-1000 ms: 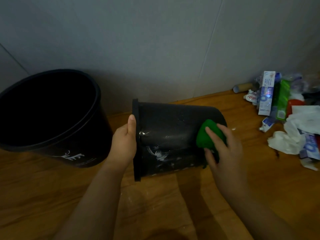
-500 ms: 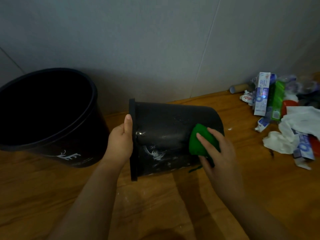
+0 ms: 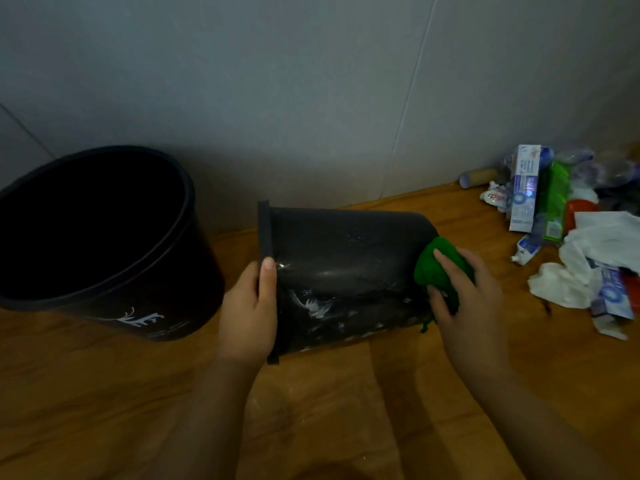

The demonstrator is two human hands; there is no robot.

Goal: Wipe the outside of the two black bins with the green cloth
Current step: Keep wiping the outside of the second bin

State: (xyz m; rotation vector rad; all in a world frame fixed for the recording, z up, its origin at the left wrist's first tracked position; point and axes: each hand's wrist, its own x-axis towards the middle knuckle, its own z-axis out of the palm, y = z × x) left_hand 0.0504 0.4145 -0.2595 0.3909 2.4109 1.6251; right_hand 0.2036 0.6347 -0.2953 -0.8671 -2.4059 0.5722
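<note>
While gripped — green cloth [image 3: 437, 268] against tipped bin [image 3: 349, 271].

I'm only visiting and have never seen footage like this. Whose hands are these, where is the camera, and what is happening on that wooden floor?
No machine here: these are a person's two bare hands, filmed by a camera worn on the head, looking down. The left hand grips the rim of a black plastic bin lying on its side. The right hand presses a crumpled green cloth against that bin's bottom end; white smears show on its side. A second black bin stands upright to the left. A heap of cartons and white wrappers lies on the wooden floor at right.
</note>
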